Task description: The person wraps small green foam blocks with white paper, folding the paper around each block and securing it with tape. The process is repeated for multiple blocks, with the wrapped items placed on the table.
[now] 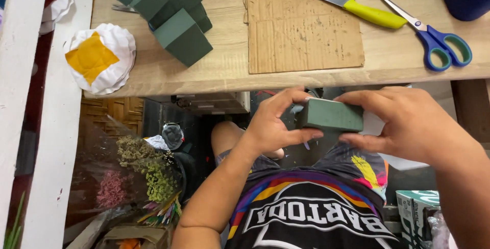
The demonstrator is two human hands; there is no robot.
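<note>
I pinch a green floral foam block (pixel 330 115) between my left hand (pixel 275 121) and right hand (pixel 408 121), fingers closed on its ends. Squeezing harder could dent or crumble it.

Dark green foam block (pixel 331 115), yellow-handled knife (pixel 347 4), blue-handled scissors (pixel 434 37).

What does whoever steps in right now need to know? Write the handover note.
Left hand: grips the left end of a small green foam block, thumb below, fingers on top.
Right hand: grips the block's right end the same way.
The block is held below the edge of the wooden table, over the lap.
On the table: stacked green foam bricks, a cardboard sheet, a yellow-handled knife, blue-handled scissors.
Done: one small piece in hand. Left: the stacked bricks look whole.
</note>
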